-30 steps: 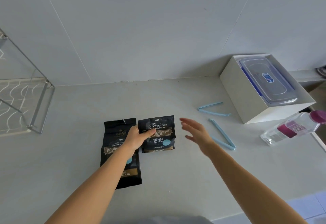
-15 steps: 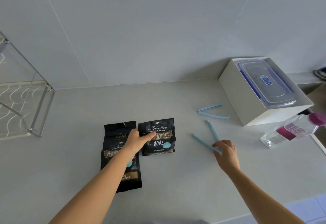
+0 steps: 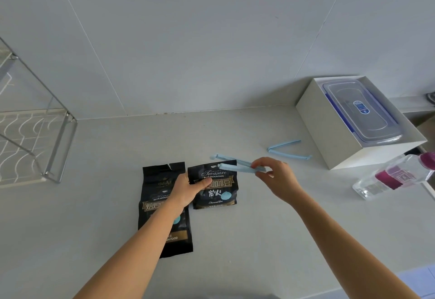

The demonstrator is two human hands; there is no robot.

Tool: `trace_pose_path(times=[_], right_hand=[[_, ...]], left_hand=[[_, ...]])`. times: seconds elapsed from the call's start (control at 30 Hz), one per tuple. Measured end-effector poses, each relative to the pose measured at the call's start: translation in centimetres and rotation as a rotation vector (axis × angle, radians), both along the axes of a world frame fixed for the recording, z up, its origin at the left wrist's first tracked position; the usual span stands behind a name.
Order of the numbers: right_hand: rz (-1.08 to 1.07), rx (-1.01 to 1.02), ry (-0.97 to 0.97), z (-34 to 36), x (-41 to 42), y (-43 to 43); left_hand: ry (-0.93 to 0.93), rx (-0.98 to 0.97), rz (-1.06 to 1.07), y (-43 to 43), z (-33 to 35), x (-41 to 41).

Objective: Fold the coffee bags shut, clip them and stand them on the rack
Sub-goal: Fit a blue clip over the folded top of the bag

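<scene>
Two black coffee bags lie flat on the grey counter. The right, shorter bag (image 3: pixel 220 195) looks folded over at its top; my left hand (image 3: pixel 187 190) presses on it with the thumb across its front. The longer left bag (image 3: pixel 162 204) has a torn open top and lies partly under my left forearm. My right hand (image 3: pixel 274 177) pinches a light blue clip (image 3: pixel 235 165) at its hinge end, with the clip's two arms spread and hovering over the top edge of the right bag. A second blue clip (image 3: pixel 288 150) lies spread on the counter farther right.
A metal wire rack (image 3: pixel 35 134) stands at the left edge against the tiled wall. A white box (image 3: pixel 334 138) holding a clear lidded container sits at the right, and a clear bottle with a magenta cap (image 3: pixel 395 176) lies in front of it.
My right hand reached to the counter, picked up one blue clip and carried it left to above the right bag. My left hand stayed on the bag.
</scene>
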State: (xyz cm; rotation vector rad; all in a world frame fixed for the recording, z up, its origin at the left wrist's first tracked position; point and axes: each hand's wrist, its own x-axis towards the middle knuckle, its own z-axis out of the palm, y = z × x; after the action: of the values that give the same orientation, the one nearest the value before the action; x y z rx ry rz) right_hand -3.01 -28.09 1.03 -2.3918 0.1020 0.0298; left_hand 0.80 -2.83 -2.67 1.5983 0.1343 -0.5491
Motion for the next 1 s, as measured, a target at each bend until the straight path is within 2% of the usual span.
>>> trace_pose_path(times=[0.17, 0.47, 0.73, 0.9, 1.0], right_hand=[[0.121, -0.106, -0.032, 1.2, 0.8, 1.5], [0.195, 0.051, 0.035, 2.1, 2.1, 4.9], [0.345, -0.244, 0.074, 3.1, 3.3, 6.2], [0.529, -0.409, 0.069, 3.5, 4.4, 10.2], [0.587, -0.427, 0.057, 3.4, 4.7, 12.8]], left_hand=[[-0.004, 0.005, -0.02, 0.1, 0.0, -0.1], [-0.05, 0.02, -0.003, 0.2, 0.2, -0.1], [-0.108, 0.053, -0.045, 0.1, -0.2, -0.1], [-0.173, 0.237, -0.077, -0.1, -0.3, 0.0], [-0.197, 0.316, -0.113, -0.1, -0.3, 0.1]])
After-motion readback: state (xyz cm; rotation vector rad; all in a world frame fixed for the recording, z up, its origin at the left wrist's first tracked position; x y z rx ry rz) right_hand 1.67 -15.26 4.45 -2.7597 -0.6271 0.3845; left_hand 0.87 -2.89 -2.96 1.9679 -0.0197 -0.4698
